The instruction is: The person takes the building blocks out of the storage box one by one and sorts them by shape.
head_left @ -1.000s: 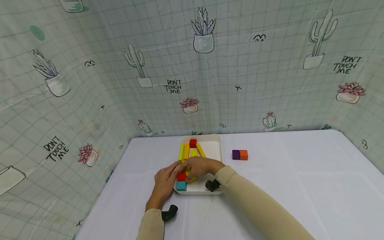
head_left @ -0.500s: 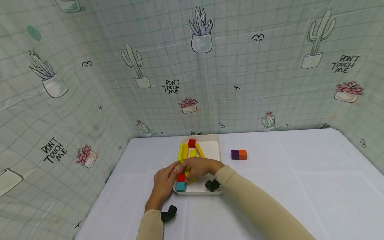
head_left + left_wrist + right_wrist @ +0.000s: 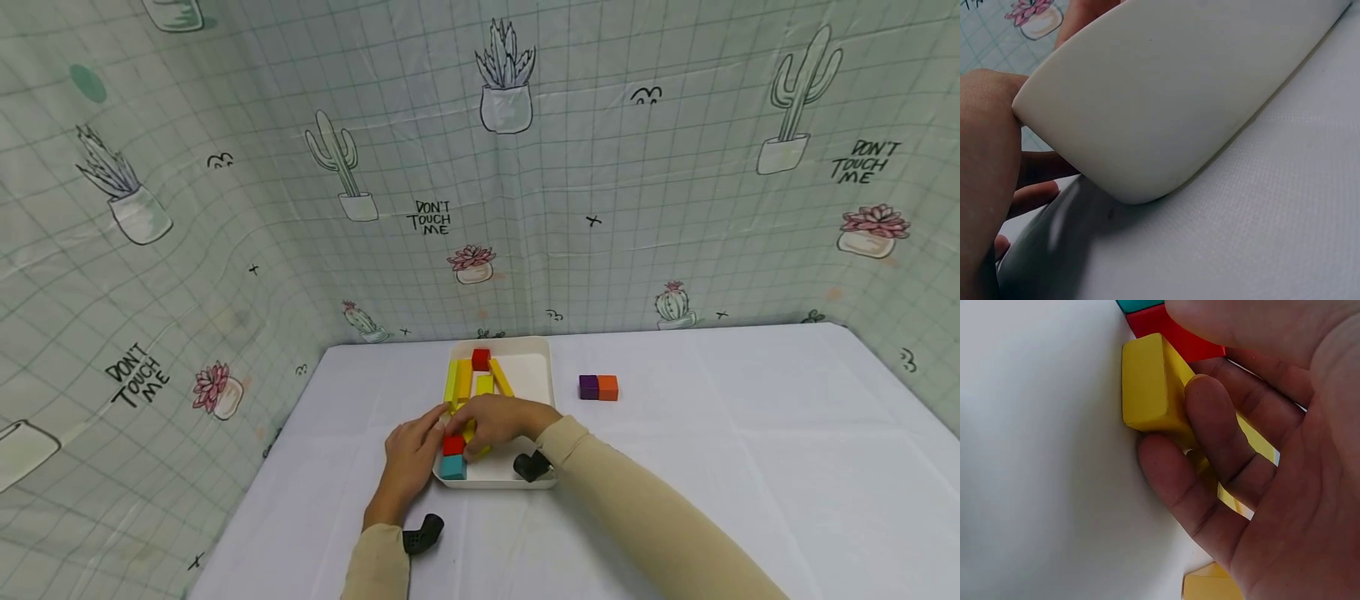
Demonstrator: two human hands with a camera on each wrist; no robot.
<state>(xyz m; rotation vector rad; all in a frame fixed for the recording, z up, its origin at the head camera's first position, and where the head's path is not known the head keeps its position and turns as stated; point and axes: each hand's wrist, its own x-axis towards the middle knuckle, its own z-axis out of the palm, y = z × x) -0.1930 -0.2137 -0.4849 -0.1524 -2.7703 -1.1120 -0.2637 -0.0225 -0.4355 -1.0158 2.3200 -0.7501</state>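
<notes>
In the head view a shallow white tray [image 3: 545, 417] holds several coloured wooden blocks. My left hand [image 3: 408, 454] grips the tray's left side; in the left wrist view its fingers [image 3: 1035, 197] lie along the outside of the wall. Inside the tray my right hand [image 3: 498, 419] pinches a red block [image 3: 453, 446] between thumb and fingers. Directly in front of it sits a teal block [image 3: 453, 467]. Two other fingertips of this hand touch a yellow block [image 3: 1144, 381] in the right wrist view. My right hand partly hides several yellow pieces beneath it.
Towards the tray's far end lie a second red block [image 3: 481, 359], long yellow bars [image 3: 464, 379] and a small yellow block [image 3: 484, 384]. Right of the tray, a purple cube [image 3: 588, 387] touches an orange cube [image 3: 608, 387] on the white-covered table [image 3: 712, 467]. A patterned cloth [image 3: 600, 167] hangs behind.
</notes>
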